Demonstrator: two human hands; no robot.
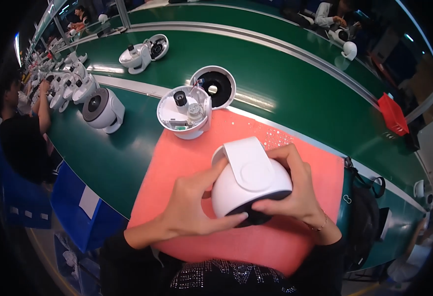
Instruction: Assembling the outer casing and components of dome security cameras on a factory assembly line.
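Both hands grip a white ball-shaped device (221, 193) with a black face and a curved white bracket arm (248, 165). My left hand (189, 204) clasps its left side, the thumb pressed along the lower edge by the black face. On the opposite side, my right hand (300, 190) curls its fingers over the shell, with the thumb also on the black face. The device is tilted, its bracket uppermost and its black face turned down towards me. Just beyond my hands stands an opened device (179, 111), its inner parts exposed and its black-lined cover (226, 81) hanging by wires.
A pink foam mat (152, 197) lies under my hands, with many small screws (275, 138) scattered at its far edge. An assembled device (105, 111) stands left. Another opened one (135, 58) sits on the green belt (295, 84). A red bin (393, 114) and black bag (364, 212) are right.
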